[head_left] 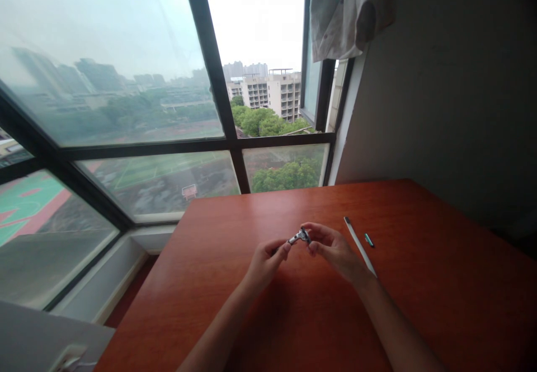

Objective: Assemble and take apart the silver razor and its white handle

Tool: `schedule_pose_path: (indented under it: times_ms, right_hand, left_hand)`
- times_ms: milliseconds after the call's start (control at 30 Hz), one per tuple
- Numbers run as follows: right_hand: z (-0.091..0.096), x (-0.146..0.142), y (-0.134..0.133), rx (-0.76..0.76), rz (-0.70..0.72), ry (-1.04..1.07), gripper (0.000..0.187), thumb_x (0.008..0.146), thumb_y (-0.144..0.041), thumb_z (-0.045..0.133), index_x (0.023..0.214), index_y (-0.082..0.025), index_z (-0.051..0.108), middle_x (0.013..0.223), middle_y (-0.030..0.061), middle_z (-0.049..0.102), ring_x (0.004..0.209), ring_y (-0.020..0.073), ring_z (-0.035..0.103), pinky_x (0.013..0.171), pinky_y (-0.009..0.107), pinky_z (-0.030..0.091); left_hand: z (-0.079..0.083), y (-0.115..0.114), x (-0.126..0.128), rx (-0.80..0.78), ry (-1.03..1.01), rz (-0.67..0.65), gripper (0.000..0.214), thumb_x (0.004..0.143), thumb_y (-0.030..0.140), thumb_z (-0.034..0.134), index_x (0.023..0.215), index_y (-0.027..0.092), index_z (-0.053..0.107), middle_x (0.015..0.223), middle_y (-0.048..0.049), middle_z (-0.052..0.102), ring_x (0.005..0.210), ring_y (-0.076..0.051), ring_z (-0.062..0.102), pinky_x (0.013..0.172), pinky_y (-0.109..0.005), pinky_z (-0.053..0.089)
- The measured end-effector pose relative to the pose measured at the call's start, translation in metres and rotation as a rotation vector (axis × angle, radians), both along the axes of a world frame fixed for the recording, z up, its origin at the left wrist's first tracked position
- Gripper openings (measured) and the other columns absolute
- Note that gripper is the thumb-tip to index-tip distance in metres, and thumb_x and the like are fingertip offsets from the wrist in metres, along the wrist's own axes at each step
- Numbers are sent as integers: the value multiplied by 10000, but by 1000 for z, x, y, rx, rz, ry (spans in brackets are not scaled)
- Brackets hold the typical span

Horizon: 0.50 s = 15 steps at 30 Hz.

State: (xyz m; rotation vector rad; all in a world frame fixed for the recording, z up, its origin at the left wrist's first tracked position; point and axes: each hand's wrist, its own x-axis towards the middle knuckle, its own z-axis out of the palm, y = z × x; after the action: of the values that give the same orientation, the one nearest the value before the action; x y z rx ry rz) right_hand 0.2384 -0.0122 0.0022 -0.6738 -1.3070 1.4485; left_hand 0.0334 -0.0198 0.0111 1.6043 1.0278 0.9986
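Observation:
Above the middle of the table, both my hands hold a small silver and black razor (297, 236). Its handle end is pinched between the thumb and fingers of my left hand (268, 257). My right hand (331, 246) grips the wider head end with thumb and fingertips. Fingers cover parts of both ends. A slim grey-white stick (359, 246) with a dark tip lies on the table just right of my right hand, its near end reaching my wrist in this view. Beyond it lies a small teal and dark piece (368, 240), too small to identify.
The reddish-brown wooden table (201, 282) ends at its left edge, with floor below. Dark-framed windows (146, 148) rise behind it, one pane standing open. A cloth (350, 14) hangs at the upper right, near a grey wall (423, 98).

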Motion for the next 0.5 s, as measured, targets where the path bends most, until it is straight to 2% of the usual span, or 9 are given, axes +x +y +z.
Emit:
schedule_pose_path:
  times_ms: [500]
  right_hand:
    - [3,1,-2,-3,0,-15,436,741,-308,766,1151,-247,633,882,34,664,714,143,577,659,285,469]
  left_hand:
    - [1,-2,1,44,18,5,389,864,461,562,933,115,726,618,10,457,602,-122,389,550,-220,303]
